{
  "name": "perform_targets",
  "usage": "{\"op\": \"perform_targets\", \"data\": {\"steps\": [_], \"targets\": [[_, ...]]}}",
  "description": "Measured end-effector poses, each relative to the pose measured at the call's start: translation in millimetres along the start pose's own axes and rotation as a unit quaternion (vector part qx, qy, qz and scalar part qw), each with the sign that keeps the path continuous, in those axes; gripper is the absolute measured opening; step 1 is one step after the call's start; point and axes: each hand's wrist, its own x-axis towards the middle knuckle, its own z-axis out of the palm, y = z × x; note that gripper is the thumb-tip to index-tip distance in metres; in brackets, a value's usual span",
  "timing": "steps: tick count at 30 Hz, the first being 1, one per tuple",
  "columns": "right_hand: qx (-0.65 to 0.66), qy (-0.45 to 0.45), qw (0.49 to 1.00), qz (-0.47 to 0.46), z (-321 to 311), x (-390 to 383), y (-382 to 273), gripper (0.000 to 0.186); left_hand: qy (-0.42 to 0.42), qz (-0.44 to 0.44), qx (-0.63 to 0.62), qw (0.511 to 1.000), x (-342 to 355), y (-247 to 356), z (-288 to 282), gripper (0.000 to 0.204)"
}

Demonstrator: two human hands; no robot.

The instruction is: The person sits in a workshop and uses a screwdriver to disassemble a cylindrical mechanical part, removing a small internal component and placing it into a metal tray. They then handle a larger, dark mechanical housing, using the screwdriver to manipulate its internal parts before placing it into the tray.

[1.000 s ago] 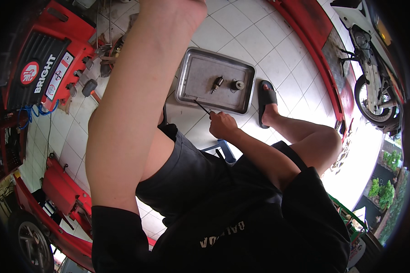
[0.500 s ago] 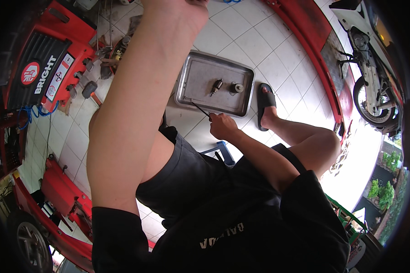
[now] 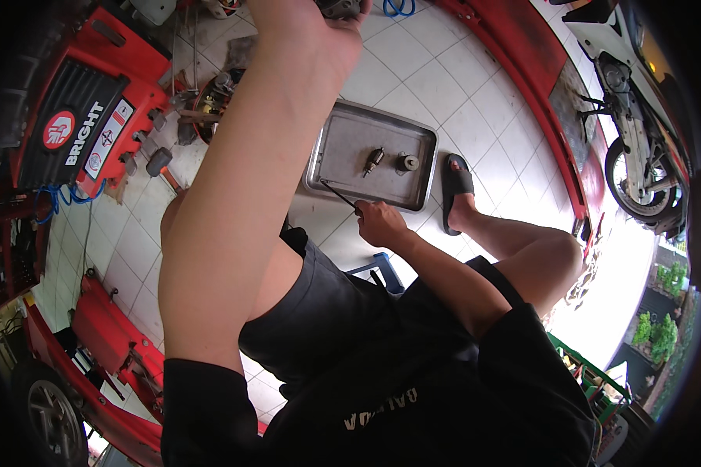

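Observation:
My left hand (image 3: 341,37) is raised at the top edge, partly cut off by it. Its fingers are closed around a dark grey metal part (image 3: 339,8), most of which lies out of view. Lower down, my right hand (image 3: 383,224) grips a thin dark rod-shaped tool (image 3: 341,196); its handle end is hidden in the fist. The tool's tip reaches over the near left corner of a metal tray (image 3: 374,204). In the tray lie a shaft-like metal part (image 3: 374,161) and, to its right, a short round metal part (image 3: 407,162).
A hammer (image 3: 160,163) lies left of my forearm, near a red machine (image 3: 78,117). A blue step stool (image 3: 388,272) is between my legs. My sandalled foot (image 3: 458,187) rests right of the tray. A motorcycle (image 3: 635,148) stands at the far right beyond a red beam (image 3: 522,70).
The view has shifted slightly, so the tray sits lower. More of the dark metal part in my left hand now shows. The right hand keeps its hold on the tool.

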Motion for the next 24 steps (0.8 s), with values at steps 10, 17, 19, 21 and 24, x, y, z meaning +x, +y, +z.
{"op": "perform_targets", "data": {"steps": [10,17,19,21,24], "targets": [[-0.010,-0.013,1.000,0.016,-8.9,-3.3,-1.0,0.024,0.053,-0.044,-0.012,0.998,8.3,5.4,3.3,0.023],[-0.076,-0.039,0.996,0.006,-52.6,-5.5,-8.7,0.030,0.008,-0.043,-0.010,0.999,11.9,2.7,-13.0,0.036],[-0.095,-0.082,0.992,-0.021,-86.1,-7.7,-7.0,0.031,0.024,-0.039,-0.003,0.999,8.9,3.2,-9.5,0.038],[-0.119,-0.111,0.985,-0.062,-130.8,-13.3,2.6,0.032,0.026,-0.048,-0.006,0.998,9.0,2.9,-10.9,0.039],[-0.145,-0.118,0.978,-0.089,-201.7,-29.1,15.4,0.038,0.030,-0.067,-0.010,0.997,7.2,-1.9,-9.5,0.039]]}}
